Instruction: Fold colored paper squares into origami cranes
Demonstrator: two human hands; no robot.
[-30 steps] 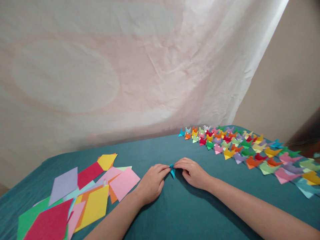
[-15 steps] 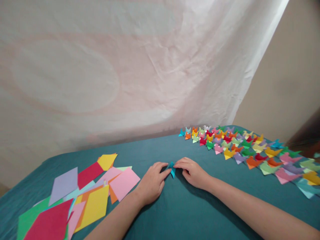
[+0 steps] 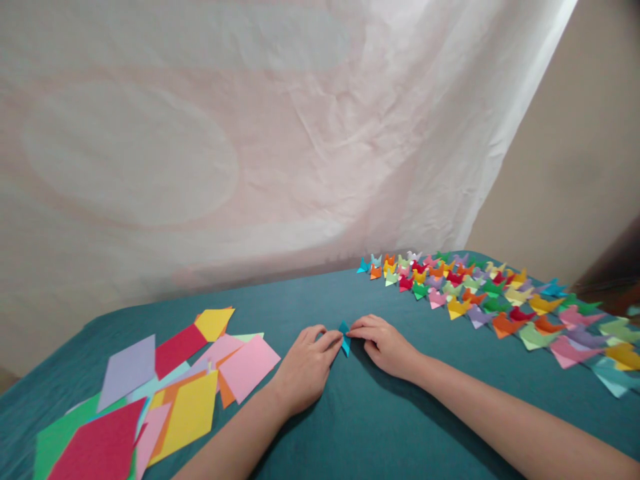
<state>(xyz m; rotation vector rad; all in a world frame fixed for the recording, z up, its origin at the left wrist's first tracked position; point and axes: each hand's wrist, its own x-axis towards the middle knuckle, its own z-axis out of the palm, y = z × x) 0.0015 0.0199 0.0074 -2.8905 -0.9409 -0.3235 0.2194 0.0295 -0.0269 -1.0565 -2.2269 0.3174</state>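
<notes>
A small blue piece of folded paper (image 3: 345, 345) lies on the teal cloth at the middle of the table, pointed at its near and far ends. From the left, my left hand (image 3: 309, 363) presses on it with thumb and fingertips drawn together. My right hand (image 3: 385, 345) pinches its right side, the other fingers curled under. The fingertips of both hands nearly meet and cover the paper's middle. Rows of folded paper birds (image 3: 473, 283) in many colours stand at the right.
Loose coloured paper squares, among them a pink sheet (image 3: 250, 367), a yellow sheet (image 3: 193, 410) and a red sheet (image 3: 100, 440), overlap at the left. Behind the teal-covered table (image 3: 280, 293) hangs a pale patterned cloth (image 3: 280, 147).
My left fingers have closed together and shifted slightly right over the folded paper. My right hand stays in place.
</notes>
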